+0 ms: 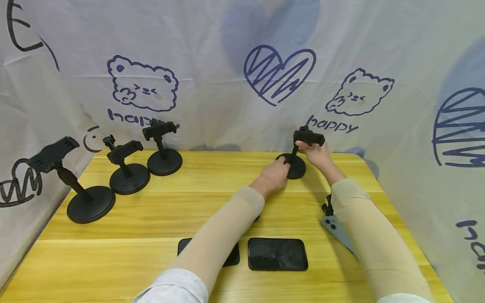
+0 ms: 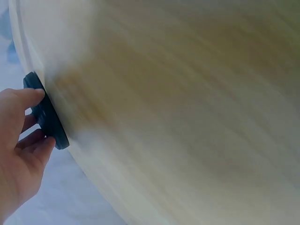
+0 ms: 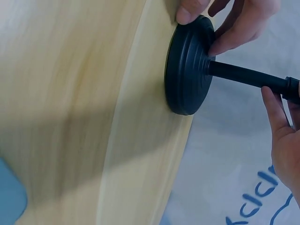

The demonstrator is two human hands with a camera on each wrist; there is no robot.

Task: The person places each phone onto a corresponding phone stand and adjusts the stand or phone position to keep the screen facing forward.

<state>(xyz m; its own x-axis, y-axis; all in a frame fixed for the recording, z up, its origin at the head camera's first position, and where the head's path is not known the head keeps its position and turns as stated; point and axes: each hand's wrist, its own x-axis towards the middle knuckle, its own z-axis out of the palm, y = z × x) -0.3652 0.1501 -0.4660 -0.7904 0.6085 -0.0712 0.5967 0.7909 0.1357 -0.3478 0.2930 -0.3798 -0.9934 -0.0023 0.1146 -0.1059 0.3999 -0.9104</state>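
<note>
While held by two hands, black phone stand (image 1: 294, 152), head view: upright near the far edge of the wooden tabletop (image 1: 212, 176), right of centre, well apart from three similar stands (image 1: 91, 205) at left, beyond two dark phones (image 1: 278, 254) lying flat.
Left hand (image 1: 274, 174), head view: grasping the round base (image 1: 297, 170) at its left side.
Right hand (image 1: 313, 152), head view: grasping the stem (image 1: 295, 148) just beneath the clamp (image 1: 308, 137), with fingers partly hidden.
Weight, head view: judged bottom-heavy, given a broad disc under a slim stem; most likely light toward the top.
Base rim (image 2: 49, 117), left wrist view: pinched between thumb and fingers, close to the tabletop's edge; thick, likely rigid, perhaps a little slick if smooth plastic.
Stem, right wrist view: straight and slim, touched by right-hand fingers near the collar (image 3: 291, 86); probably stiff along its length, with most give likely at the collar or the clamp.
Best hold, right wrist view: low on the rim with one hand, round the stem with the other; not by the clamp alone, for fear of swivelling.
Fragility, right wrist view: sturdy at the base, by judgement; more delicate, probably, at the joint.
</note>
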